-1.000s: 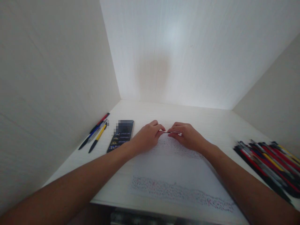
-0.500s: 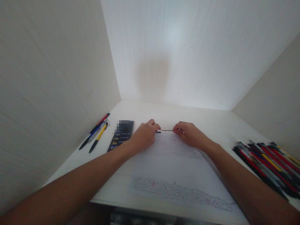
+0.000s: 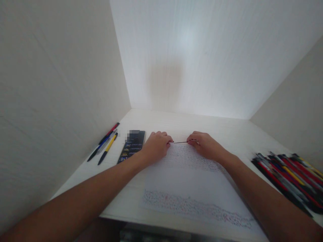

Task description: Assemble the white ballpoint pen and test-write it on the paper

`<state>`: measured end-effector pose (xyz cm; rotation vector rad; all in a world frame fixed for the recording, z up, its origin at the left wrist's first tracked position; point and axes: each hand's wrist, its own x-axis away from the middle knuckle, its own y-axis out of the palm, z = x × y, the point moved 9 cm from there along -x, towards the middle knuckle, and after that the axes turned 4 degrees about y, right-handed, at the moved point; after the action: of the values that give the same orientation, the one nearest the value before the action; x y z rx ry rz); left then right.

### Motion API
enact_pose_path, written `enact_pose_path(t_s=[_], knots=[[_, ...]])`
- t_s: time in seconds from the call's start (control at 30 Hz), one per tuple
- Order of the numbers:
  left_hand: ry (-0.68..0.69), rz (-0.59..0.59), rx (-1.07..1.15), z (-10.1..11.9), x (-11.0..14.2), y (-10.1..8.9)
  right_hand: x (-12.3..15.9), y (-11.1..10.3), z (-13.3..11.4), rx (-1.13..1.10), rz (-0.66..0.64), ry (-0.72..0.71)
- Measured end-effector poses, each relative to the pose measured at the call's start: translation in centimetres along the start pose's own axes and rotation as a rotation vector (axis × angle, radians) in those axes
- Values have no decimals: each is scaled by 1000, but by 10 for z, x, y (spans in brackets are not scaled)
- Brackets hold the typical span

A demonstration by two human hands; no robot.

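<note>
While working at the far edge of a written-on sheet, holds a thin rod nearly level between two bare hands. Grips its darker right end between thumb and fingers of the right hand; pinches the paler left end in the left hand, largely hidden behind curled fingers. Cannot tell at this size whether the rod sits inside a tube. Shows the sheet flat on the white surface, with lines of writing near the top, a blank middle and a speckled band of marks below. Boxes in the scene on three sides with pale walls, enclosing sheet, phone and pens. Places the phone, screen lit and partly pixelated, just beside the left forearm. Takes in a yellow pen and a few others by the left wall, and a dense row of pens at right. Reveals beneath the near edge a dark gap, contents too dim to name.
</note>
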<state>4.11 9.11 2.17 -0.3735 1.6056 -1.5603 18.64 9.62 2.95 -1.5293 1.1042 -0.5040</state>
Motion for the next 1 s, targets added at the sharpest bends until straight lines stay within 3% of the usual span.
enact_pose_path(t_s=[0.37,0.73,1.0], knots=[[44,58,46,9,-2,-10,3,-1,-29,-20,13,-75],[-57,51,-77,-8,0,-9,-2,-15,15,-62,111,38],[-62,51,-17,-8,0,-9,-2,-27,20,-379,265,128]])
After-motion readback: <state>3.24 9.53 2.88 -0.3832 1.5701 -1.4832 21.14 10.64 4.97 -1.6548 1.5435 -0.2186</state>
